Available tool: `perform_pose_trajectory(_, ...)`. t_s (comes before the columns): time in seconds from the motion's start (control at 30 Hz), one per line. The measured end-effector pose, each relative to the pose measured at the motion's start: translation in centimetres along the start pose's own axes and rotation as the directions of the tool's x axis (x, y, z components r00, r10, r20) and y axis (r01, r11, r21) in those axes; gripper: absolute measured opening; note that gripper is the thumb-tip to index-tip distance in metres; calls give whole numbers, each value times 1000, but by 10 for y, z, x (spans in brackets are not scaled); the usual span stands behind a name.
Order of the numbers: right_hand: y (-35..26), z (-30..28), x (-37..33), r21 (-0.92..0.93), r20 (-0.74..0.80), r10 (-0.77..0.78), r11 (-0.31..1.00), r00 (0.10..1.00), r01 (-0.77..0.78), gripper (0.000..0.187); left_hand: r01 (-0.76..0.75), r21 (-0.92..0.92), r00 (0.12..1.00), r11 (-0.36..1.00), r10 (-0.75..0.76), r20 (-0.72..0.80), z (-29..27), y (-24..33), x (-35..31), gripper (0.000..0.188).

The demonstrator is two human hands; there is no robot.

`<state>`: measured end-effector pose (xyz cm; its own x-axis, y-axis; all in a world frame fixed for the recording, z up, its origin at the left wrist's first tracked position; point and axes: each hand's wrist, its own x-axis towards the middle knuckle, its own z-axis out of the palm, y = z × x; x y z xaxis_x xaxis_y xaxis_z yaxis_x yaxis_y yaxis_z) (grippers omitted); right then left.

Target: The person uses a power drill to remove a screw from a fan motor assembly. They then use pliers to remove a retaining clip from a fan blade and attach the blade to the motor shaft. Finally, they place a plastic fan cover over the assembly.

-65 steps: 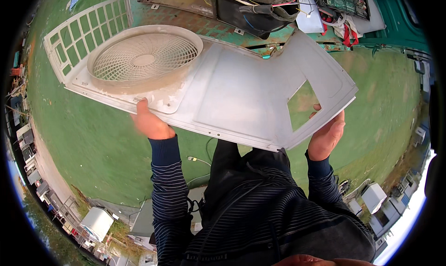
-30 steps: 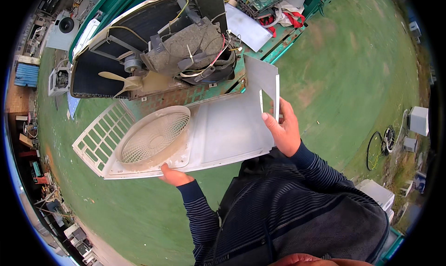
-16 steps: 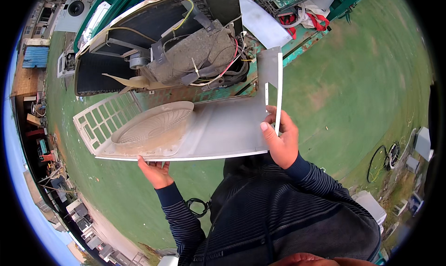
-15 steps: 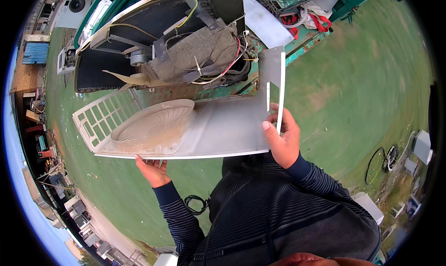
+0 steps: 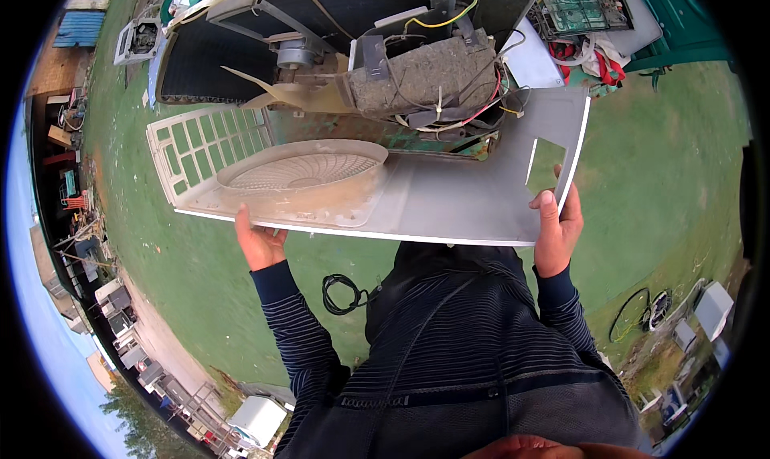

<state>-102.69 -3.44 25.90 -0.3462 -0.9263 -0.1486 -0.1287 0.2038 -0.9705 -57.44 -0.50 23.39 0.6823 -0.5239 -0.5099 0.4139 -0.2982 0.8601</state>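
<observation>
Both my hands carry a large metal casing panel (image 5: 449, 198), which looks like the front cover of an air-conditioner outdoor unit. It has a round fan grille (image 5: 305, 170) caked with brown dust and a slatted side (image 5: 210, 142) at its left end. My left hand (image 5: 260, 238) is closed on the near edge below the grille, thumb on top. At the right end, my right hand (image 5: 557, 230) grips the folded side beside a rectangular cut-out. Just beyond the panel lies the opened unit (image 5: 417, 78), with a fan motor (image 5: 294, 52), a fan blade and loose wires showing.
The unit rests on a worn green bench (image 5: 345, 134). A circuit board (image 5: 585, 12) and red-and-white cloth (image 5: 605, 66) lie at its far right. A black cable coil (image 5: 342, 295) is on the green floor, and a white box (image 5: 712, 305) stands at the right.
The panel has shifted right in view with both hands still on it, and its near edge now slopes down to the right. The unit and bench also appear further right as the view turned.
</observation>
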Motion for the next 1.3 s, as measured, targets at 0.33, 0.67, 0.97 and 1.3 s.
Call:
perform_pose_trajectory(0.33, -4, 10, 27, 18, -3, -32, 999, 999, 32, 56, 80, -69, 995, 994, -76, 61, 11, 42, 35, 70)
perform_pose_trajectory(0.67, 4, 15, 51, 173, -99, 7, 985, 995, 10, 56, 130, -60, 988, 990, -124, 88, 33, 66, 47, 66)
perform_pose_trajectory(0.97, -22, 8, 100, 163, -94, 45, 986, 995, -29, 45, 254, -110, 967, 961, -248, 65, 57, 73, 35, 63)
perform_pose_trajectory(1.3, -38, 5, 161, 209, 38, 102, 972, 994, -108, 44, 265, -57, 961, 963, -268, -65, 88, 81, 33, 54)
